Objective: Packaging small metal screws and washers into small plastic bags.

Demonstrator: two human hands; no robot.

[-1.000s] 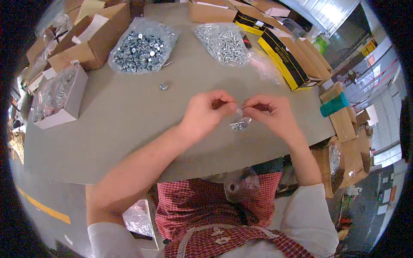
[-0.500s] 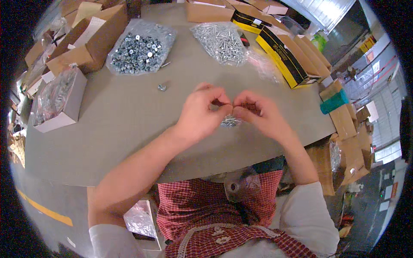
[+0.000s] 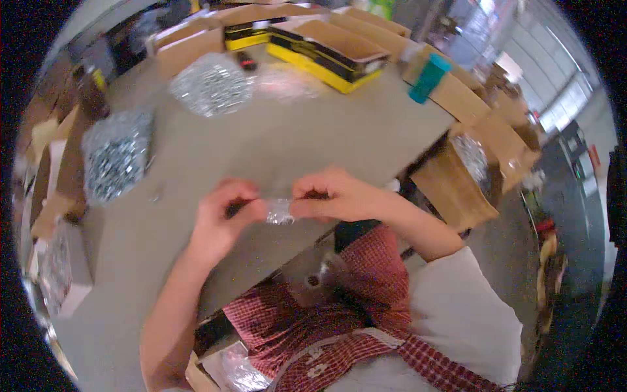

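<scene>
Above the table, a small clear plastic bag with shiny metal pieces in it is stretched between my two hands. My left hand pinches one end of the bag with thumb and fingers. The other end is pinched in my right hand. Motion blur hides the exact kind of the pieces inside. Left of my left hand, a tiny metal piece lies by itself on the table.
A clear bag of dark metal fasteners lies at the left, and a bag of silver screws farther back. Around the edges stand a yellow-and-black box, a white box, a teal roll and an open carton.
The whole view has swung to the right, so the table's things appear shifted left. My hands have moved slightly apart, and the bag now shows plainly between them.
</scene>
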